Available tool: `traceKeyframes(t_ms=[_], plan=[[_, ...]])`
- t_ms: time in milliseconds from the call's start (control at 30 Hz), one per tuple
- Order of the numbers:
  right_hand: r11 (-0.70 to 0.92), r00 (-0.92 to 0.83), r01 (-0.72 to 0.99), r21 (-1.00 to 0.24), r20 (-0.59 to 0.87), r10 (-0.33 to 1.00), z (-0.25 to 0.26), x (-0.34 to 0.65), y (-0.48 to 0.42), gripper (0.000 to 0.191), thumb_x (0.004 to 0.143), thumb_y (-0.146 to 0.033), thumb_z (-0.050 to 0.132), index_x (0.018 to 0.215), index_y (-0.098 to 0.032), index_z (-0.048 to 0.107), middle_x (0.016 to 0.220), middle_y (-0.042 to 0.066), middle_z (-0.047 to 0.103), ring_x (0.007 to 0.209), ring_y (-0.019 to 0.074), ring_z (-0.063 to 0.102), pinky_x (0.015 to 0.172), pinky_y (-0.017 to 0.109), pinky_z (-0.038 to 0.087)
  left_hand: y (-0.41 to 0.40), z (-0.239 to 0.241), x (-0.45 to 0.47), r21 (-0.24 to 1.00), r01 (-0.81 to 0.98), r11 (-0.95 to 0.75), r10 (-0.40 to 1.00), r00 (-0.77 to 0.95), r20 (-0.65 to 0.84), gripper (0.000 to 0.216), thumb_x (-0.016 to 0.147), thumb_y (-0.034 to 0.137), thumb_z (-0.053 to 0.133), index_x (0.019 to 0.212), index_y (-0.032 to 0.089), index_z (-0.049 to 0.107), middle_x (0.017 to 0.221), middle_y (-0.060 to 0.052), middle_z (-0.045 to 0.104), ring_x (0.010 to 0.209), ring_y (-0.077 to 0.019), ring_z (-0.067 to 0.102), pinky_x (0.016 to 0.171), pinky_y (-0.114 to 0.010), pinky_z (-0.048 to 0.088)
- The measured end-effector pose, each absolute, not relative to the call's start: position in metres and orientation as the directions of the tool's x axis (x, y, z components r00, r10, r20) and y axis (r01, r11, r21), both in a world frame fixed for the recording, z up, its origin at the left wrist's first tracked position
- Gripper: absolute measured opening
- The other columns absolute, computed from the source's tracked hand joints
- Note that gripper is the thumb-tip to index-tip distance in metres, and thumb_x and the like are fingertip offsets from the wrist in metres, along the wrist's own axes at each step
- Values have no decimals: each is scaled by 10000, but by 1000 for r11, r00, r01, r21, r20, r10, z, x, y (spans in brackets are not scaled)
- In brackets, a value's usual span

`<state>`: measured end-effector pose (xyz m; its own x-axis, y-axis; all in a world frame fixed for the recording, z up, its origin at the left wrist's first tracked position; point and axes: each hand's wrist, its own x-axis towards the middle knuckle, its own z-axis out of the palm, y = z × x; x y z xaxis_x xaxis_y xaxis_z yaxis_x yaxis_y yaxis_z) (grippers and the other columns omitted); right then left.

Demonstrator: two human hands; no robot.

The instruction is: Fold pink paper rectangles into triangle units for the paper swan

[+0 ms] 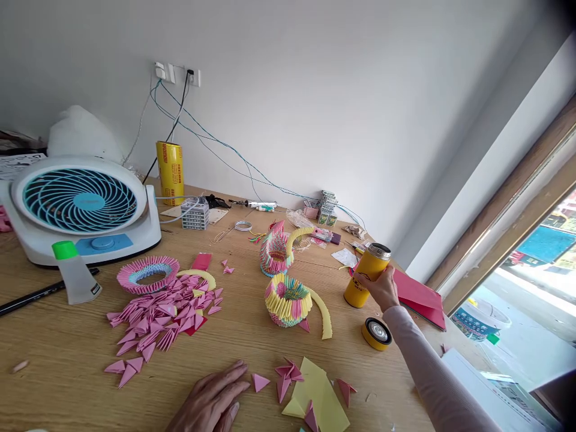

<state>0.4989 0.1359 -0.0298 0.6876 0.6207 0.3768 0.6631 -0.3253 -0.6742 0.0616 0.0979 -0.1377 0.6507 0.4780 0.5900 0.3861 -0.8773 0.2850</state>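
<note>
My right hand (382, 289) is wrapped around a yellow flask (366, 274) with a steel rim, standing uncapped on the wooden table (54, 360). Its yellow cap (377, 333) lies just in front of it. My left hand (211, 399) rests flat on the table near the front edge, fingers stretched out, holding nothing. A small pink folded paper triangle (260, 381) lies beside its fingertips. Further pink triangles and a yellow paper sheet (317, 396) lie to the right of that hand.
A pile of pink folded triangles (157, 318) and a pink paper ring (147, 273) lie at left. Two paper baskets (288, 299) (274, 252) stand mid-table. A fan (81, 207), glue bottle (74, 271), yellow roll (170, 171), red paper (418, 295) and wall cables surround them.
</note>
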Motion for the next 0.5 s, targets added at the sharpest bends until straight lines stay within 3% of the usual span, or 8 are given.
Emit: traceKeyframes(t_ms=[200,367,500], plan=[[-359,713,658,-662,394,580,-24,493,129,656,544,-555,686,1026,-190,431,1003,147,624,951,365,591,712,415,475,89,-126,61,334,413,-847,531,676,510,506,900,110,353,1348,339,412,1322,51,558,1220,-103,514,997,-191,432],[-273,657,726,-631,517,549,-8,473,98,628,549,-535,695,1009,-192,443,917,101,636,851,328,612,649,393,473,82,-114,55,274,382,-882,470,752,462,650,857,14,339,1434,307,275,1361,18,524,1263,-116,465,1022,-205,399],[-154,572,762,-629,541,617,11,437,60,552,570,-502,731,958,-203,476,780,33,647,652,248,609,562,352,482,78,-111,50,232,369,-900,436,773,461,696,861,1,304,1466,316,166,1458,-3,388,1300,-140,416,1048,-281,377]])
